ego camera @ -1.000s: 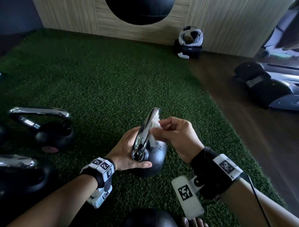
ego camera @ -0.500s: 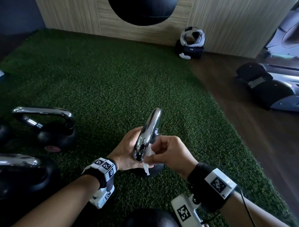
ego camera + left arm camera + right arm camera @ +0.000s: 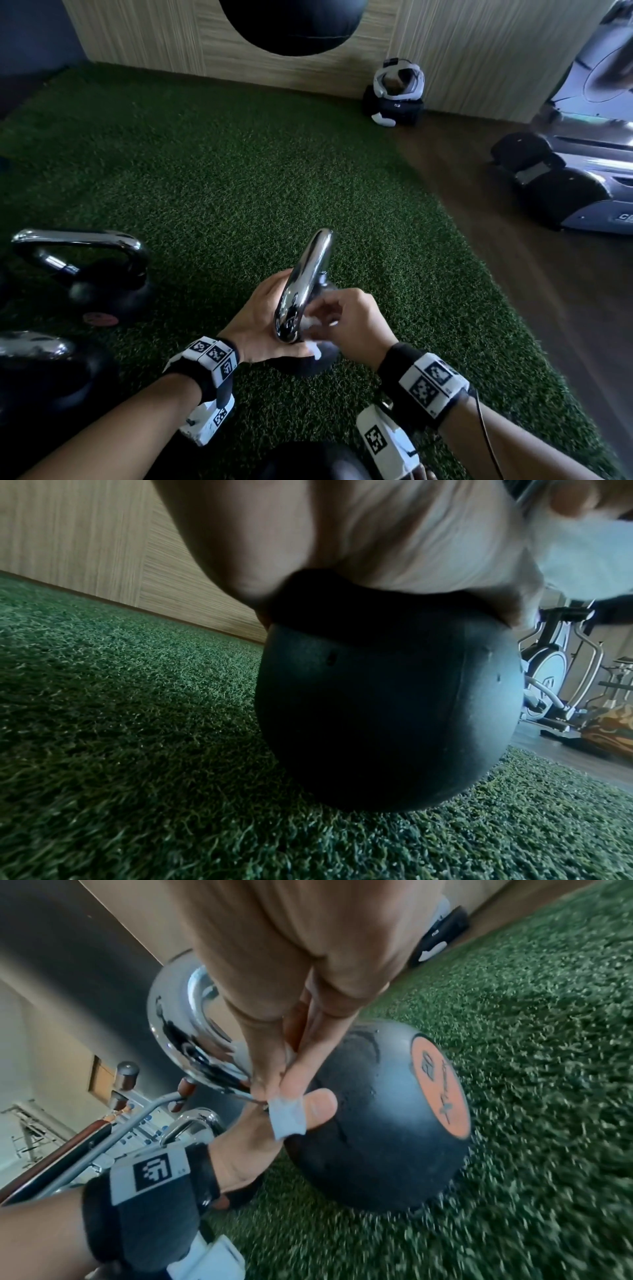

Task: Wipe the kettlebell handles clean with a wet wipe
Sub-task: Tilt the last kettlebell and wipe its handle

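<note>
A black kettlebell (image 3: 315, 359) stands on the green turf (image 3: 212, 178) just below the middle of the head view, its chrome handle (image 3: 305, 284) rising toward 12 o'clock and seen nearly edge-on. The left hand (image 3: 263, 322) lies against the kettlebell from its 9 o'clock side, palm on top of the black ball beneath the handle; in the right wrist view its thumb (image 3: 318, 1110) is stretched flat across the ball, and the other fingers are hidden behind the handle, so I cannot tell how far they curl. The right hand (image 3: 349, 325) comes in from 3 o'clock with its fingers curled and bunched tight around a white wet wipe (image 3: 313, 329), pressed against the lower end of the handle where the chrome meets the ball. A loose corner of the wipe (image 3: 286, 1118) hangs down over the left thumb in the right wrist view; that view also shows an orange round label (image 3: 441, 1088) on the ball's side. At 9 o'clock of the kettlebell, well apart from it, a second kettlebell (image 3: 99, 277) with a chrome handle sits on the turf, and a third (image 3: 44, 373) stands at 8 o'clock by the frame's edge. A headset on a dark case (image 3: 397, 92) rests by the wooden wall (image 3: 462, 51) at 1 o'clock, and grey gym machinery (image 3: 582, 178) stands on the brown floor at 2 o'clock.
</note>
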Demonstrator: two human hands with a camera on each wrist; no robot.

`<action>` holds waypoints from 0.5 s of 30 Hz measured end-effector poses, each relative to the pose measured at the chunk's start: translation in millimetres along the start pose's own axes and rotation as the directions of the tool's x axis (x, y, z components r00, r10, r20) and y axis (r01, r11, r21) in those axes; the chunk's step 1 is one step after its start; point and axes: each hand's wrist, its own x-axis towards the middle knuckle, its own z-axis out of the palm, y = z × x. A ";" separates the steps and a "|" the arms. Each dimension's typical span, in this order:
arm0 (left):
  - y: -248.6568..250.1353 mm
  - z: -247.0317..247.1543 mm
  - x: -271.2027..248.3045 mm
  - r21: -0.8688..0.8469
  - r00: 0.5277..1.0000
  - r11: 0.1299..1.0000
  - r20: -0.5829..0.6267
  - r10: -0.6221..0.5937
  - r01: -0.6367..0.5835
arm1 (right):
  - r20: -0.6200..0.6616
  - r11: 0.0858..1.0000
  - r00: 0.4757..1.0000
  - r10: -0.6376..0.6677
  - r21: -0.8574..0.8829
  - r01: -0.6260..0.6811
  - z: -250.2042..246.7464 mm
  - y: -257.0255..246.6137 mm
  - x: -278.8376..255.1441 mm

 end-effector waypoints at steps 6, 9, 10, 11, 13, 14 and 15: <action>-5.0 3.2 1.0 0.006 1.000 1.000 0.010 -0.022 0.022 | 0.191 0.974 0.981 -0.031 -0.214 0.072 -9.5 -8.7 24.7; -7.0 2.4 -0.5 -0.014 1.000 1.000 -0.002 -0.027 0.027 | 0.206 0.970 0.977 -0.055 -0.222 0.102 -5.7 -5.8 28.1; -5.2 2.0 -1.8 -0.022 0.999 0.999 -0.004 -0.035 0.035 | 0.217 0.979 0.975 -0.048 -0.183 0.089 -5.2 -4.9 27.3; -4.4 1.5 -2.7 -0.024 0.999 0.999 -0.005 -0.040 0.040 | 0.228 0.989 0.973 -0.042 -0.126 0.072 -5.2 -3.8 26.8; -4.3 1.8 -3.1 -0.002 0.999 0.999 -0.006 -0.050 0.050 | 0.244 0.997 0.969 -0.043 -0.054 0.058 -5.4 0.5 27.8; -4.1 1.9 -2.8 0.005 0.999 0.999 -0.001 -0.048 0.048 | 0.248 0.996 0.968 -0.047 -0.066 0.066 -5.5 3.2 28.7; -4.9 2.0 -2.4 0.005 0.999 0.999 0.005 -0.039 0.039 | 0.244 0.992 0.969 -0.049 -0.103 0.076 -5.6 4.6 28.8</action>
